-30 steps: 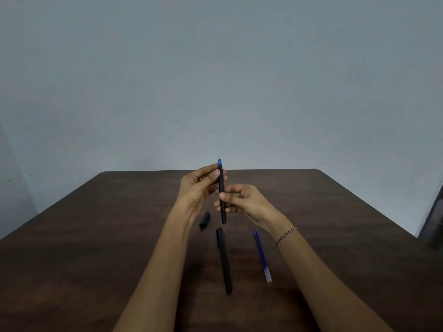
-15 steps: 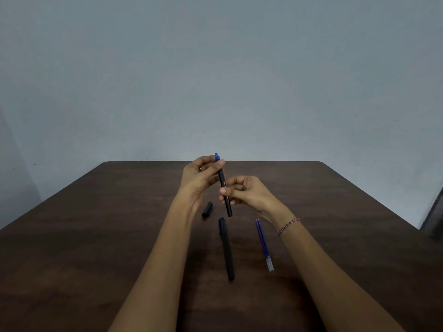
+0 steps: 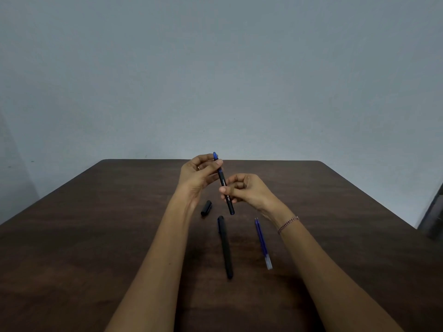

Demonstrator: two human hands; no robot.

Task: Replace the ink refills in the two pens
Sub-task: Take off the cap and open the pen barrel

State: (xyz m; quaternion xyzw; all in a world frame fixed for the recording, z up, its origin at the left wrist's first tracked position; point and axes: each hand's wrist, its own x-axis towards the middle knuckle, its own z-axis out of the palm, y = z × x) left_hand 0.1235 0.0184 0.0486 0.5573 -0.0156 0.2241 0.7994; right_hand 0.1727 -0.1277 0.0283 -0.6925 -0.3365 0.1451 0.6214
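My left grip [image 3: 200, 174] pinches the upper end of a black pen [image 3: 224, 185], fingers pressed on the barrel just under its blue tip. My right grip [image 3: 244, 191] is curled around the lower half of the same pen, thumb and fingers squeezing it, so the pen hangs tilted between both grips above the counter [image 3: 96, 236]. Below my left grip lies a small black cap [image 3: 206, 208]. Under my right grip a second black pen [image 3: 225, 246] rests flat, and beside it, toward my right wrist, blue refills [image 3: 262, 243] lie apart from it.
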